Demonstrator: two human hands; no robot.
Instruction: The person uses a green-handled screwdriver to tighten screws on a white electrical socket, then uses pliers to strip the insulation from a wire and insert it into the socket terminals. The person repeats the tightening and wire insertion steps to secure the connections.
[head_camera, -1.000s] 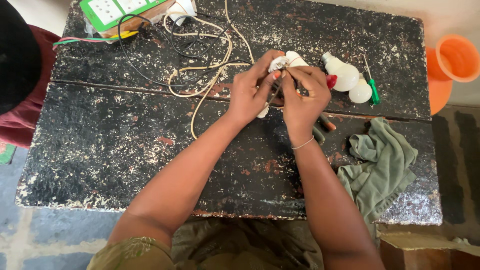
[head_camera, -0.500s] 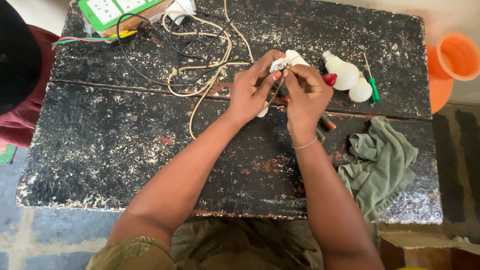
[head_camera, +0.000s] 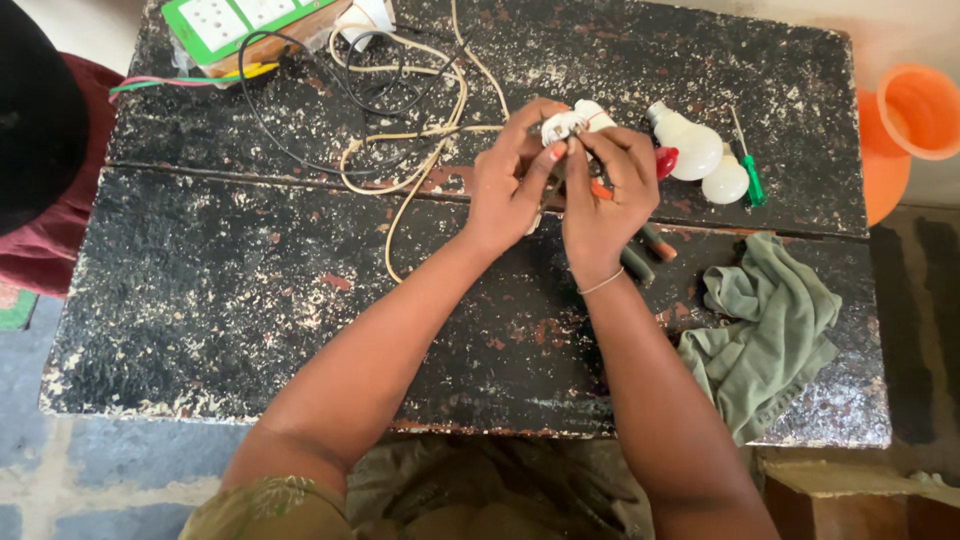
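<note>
White plug (head_camera: 566, 124) pinched in left hand (head_camera: 508, 186) and right hand (head_camera: 600, 190) grip; green-white rectangular socket board (head_camera: 245, 22) far-left.

We reach both bare forearms forward, our left hand (head_camera: 510, 185) and right hand (head_camera: 605, 195) meeting thumb to thumb, fingers curled in a close grip.

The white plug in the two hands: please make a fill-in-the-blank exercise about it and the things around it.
1. Both hands, left hand and right hand, hold a small white plug joined to a ____ cord.
2. The crumpled cloth is ____ in colour.
3. Two white ____ lie beside the green screwdriver.

Missing words: cream; green; bulbs
</note>
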